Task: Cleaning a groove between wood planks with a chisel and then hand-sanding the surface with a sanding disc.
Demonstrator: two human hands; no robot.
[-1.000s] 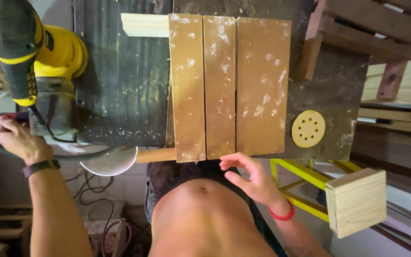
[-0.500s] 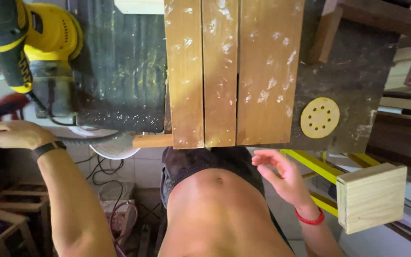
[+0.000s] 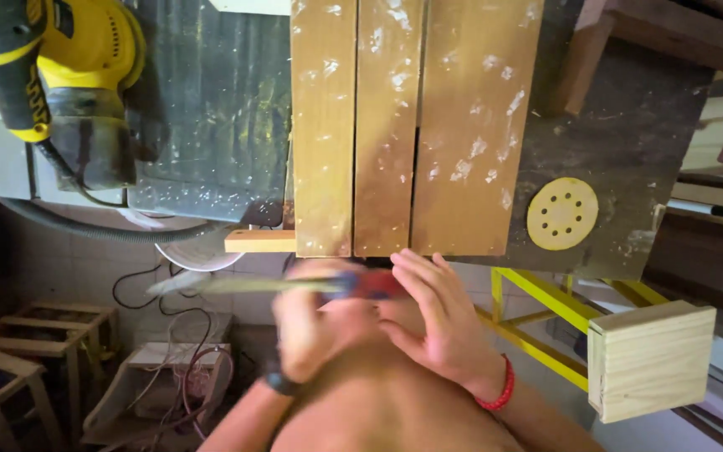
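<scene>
Hands meeting over a long tool just below the near edge of the planks.

Left hand (image 3: 315, 335) has its grip clamped on a thin, blurred tool (image 3: 294, 285) with a red-and-blue handle; right hand (image 3: 441, 322) is beside the handle with fingers spread, though I cannot tell if it touches. Swung this close to bare skin, the pale blade could nick the right fingers (or gouge the wood). Three brown planks (image 3: 412, 125), flecked with pale patches, lie on the dark, scuffed surface (image 3: 211, 125), beside a round yellow sanding disc (image 3: 562, 213) and a yellow sander (image 3: 69, 84).

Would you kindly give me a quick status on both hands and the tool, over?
Left hand gripping blurred putty knife. Right hand open, fingertips at its red handle. Both just below three boards. Nothing between.
</scene>
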